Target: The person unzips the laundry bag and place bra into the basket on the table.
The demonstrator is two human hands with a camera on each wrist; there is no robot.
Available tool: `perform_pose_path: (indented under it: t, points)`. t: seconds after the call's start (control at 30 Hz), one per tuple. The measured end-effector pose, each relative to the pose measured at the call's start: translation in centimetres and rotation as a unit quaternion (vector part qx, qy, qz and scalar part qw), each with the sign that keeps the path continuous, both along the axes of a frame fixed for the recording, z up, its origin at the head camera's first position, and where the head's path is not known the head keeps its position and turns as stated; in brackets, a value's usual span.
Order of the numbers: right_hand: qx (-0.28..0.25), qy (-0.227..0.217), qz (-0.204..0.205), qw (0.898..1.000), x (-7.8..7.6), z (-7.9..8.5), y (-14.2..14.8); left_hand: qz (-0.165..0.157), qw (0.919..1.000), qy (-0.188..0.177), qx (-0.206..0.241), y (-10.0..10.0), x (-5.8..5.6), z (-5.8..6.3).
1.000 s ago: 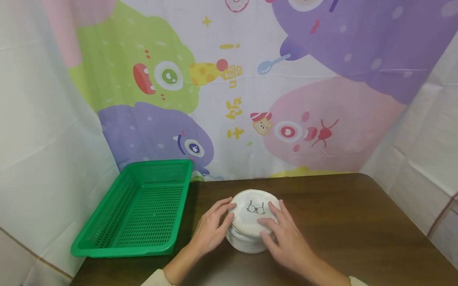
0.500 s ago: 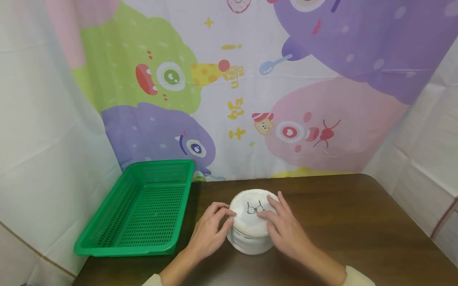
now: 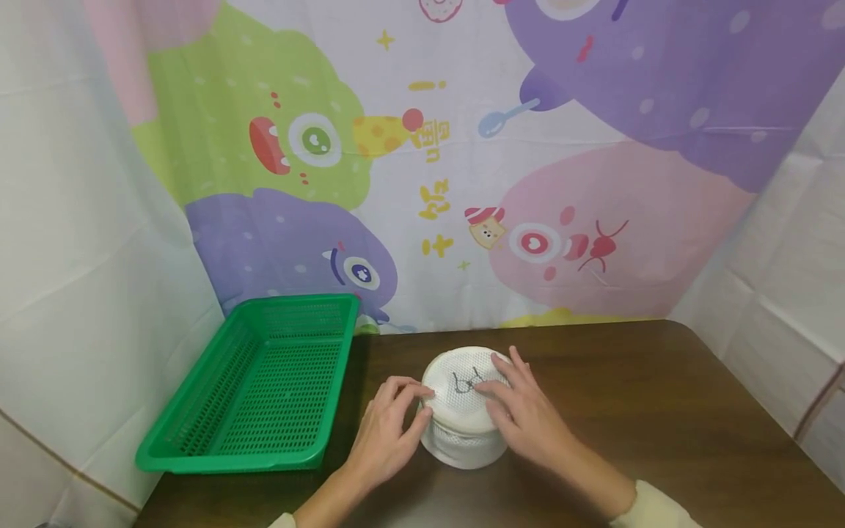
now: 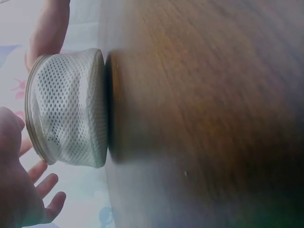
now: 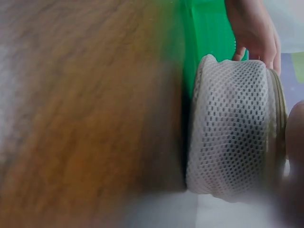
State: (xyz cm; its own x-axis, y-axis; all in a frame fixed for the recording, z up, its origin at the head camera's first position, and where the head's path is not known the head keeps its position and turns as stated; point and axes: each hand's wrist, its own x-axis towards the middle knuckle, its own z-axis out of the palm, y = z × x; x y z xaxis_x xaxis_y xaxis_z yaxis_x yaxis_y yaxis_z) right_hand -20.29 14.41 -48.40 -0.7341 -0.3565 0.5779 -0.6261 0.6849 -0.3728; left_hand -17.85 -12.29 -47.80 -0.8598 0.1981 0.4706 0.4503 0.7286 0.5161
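Observation:
A round white mesh laundry bag [image 3: 467,444] with a bra drawing on its top stands upright on the dark wooden table [image 3: 634,411]. My left hand [image 3: 388,429] is at its left side, with the fingertips touching the top edge and the thumb against the side just below. My right hand [image 3: 538,422] lies over the right part of the top, fingers spread and fingertips on the mesh near the drawing. In the left wrist view, the bag [image 4: 69,109] shows a zip round its upper edge, and the left fingers [image 4: 47,185] are spread apart.
A green plastic basket [image 3: 330,411] with slotted walls stands on the table left of the bag. A printed cartoon curtain [image 3: 436,293] hangs behind the table. Pale sheets [image 3: 99,257] close in both sides.
The bag has turned slightly counterclockwise, so the drawing tilts the other way. My left fingers have bent a little more at the edge. The right fingers have shifted slightly on the top.

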Motion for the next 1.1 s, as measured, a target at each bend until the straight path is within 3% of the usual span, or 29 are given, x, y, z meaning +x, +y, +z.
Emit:
perform_pose_path:
  t: [0.27, 0.5, 0.67, 0.93, 1.1]
  points:
    - [0.035, -0.017, 0.035, 0.999, 0.9, 1.5, -0.1, 0.012, 0.9981, -0.057, 0.019, -0.2, -0.2, -0.2]
    - [0.054, 0.032, 0.062, 0.996, 1.4, 1.3, 0.0, 0.022, 0.9948, -0.097, 0.017, -0.3, -0.2, -0.5]
    - [0.05, 0.048, 0.075, 0.995, 1.3, 1.2, 0.0, 0.015, 0.9953, -0.095, 0.01, -0.3, 0.0, -0.6]
    - [0.042, -0.005, 0.089, 0.995, 1.4, 1.3, -0.2, -0.013, 0.9938, -0.109, 0.017, -0.1, -0.1, -0.7]
    - [0.041, -0.022, 0.091, 0.995, 1.5, 1.3, -0.4, -0.028, 0.9944, -0.1, 0.02, 0.0, -0.1, -0.9]
